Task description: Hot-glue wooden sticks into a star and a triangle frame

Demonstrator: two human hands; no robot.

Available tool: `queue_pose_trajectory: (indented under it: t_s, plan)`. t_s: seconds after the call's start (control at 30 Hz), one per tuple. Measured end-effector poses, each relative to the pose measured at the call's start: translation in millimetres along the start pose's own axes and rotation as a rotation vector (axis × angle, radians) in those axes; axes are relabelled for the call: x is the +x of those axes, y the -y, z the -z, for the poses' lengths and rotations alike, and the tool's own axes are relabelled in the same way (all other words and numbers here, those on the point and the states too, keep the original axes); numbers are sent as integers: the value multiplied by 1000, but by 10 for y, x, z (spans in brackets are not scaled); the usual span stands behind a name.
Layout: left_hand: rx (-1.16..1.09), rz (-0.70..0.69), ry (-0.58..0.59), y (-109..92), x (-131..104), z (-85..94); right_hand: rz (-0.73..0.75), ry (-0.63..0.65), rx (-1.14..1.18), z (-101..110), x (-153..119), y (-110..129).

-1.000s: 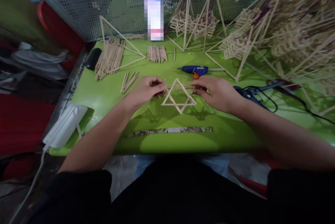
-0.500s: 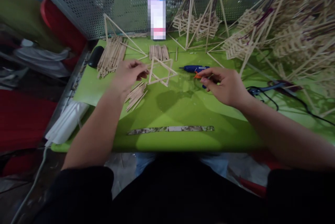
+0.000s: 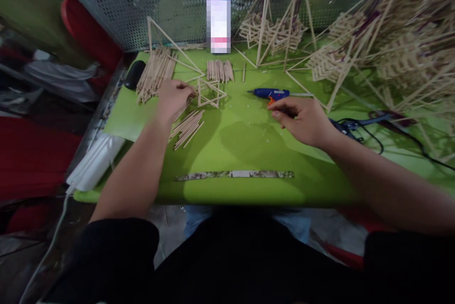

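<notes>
My left hand (image 3: 177, 98) is closed, its fingertips pinching the left side of a six-pointed star frame (image 3: 218, 94) of thin wooden sticks; the gripped part is hidden. Just below that hand lies a loose pile of short sticks (image 3: 190, 128). A blue hot glue gun (image 3: 266, 92) with an orange trigger rests on the green table, nozzle to the left. Over its handle hovers my right hand (image 3: 302, 117), fingers bent with a small gap between thumb and index finger, and nothing visible between them. The hand hides the gun's handle.
Stick bundles (image 3: 156, 74) and a row of short sticks (image 3: 219, 71) lie behind the star. A phone (image 3: 218, 22) leans on the mesh panel. Finished stick structures (image 3: 401, 53) crowd the right side. Pliers (image 3: 369, 120), a black cord and a patterned strip (image 3: 241, 174) lie on the table.
The star frame has moved left over the table along with my left hand. My right hand has shifted slightly toward me, showing more of the orange trigger. The glue gun stays put.
</notes>
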State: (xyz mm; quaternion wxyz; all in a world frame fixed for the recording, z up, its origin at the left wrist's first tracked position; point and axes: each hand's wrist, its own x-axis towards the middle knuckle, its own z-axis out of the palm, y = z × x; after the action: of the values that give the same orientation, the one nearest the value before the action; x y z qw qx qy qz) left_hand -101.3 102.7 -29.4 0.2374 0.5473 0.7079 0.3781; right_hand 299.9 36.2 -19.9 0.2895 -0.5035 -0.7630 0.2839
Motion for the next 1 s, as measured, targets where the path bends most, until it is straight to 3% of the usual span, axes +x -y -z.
queue_pose_trajectory:
  t_s: [0.5, 0.67, 0.83, 1.0]
  plan:
    - [258, -53, 89, 31, 6, -17, 21, 43, -18, -6, -5, 30]
    - [455, -138, 34, 28, 65, 210, 45, 29, -42, 20, -18, 50]
    - [629, -79, 152, 75, 83, 494, 68, 17, -74, 54, -34, 74]
    - [736, -73, 222, 112, 78, 512, 100, 20, -123, 76, -43, 125]
